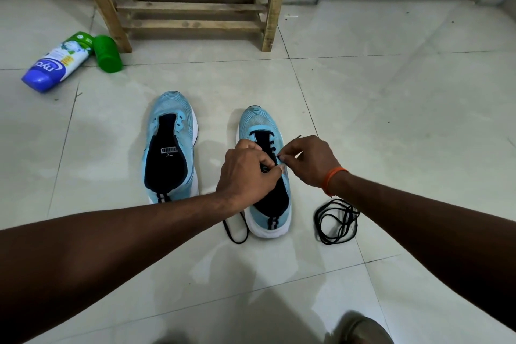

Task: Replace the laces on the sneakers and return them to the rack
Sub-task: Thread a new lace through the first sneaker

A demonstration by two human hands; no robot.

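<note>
Pinching lace (296,137) | left fingers (265,160), right fingers (290,160) | atop right sneaker (258,121) tongue

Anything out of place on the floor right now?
A blue-capped bottle lies on its side by a leg of the wooden rack, with a green container beside it. No spill shows. The black lace coiled beside the half-laced sneaker looks intended.

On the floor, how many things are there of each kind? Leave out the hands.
Sneakers: 2
Black laces: 2
Bottle: 1
Green container: 1
Wooden rack: 1
Total: 7
</note>
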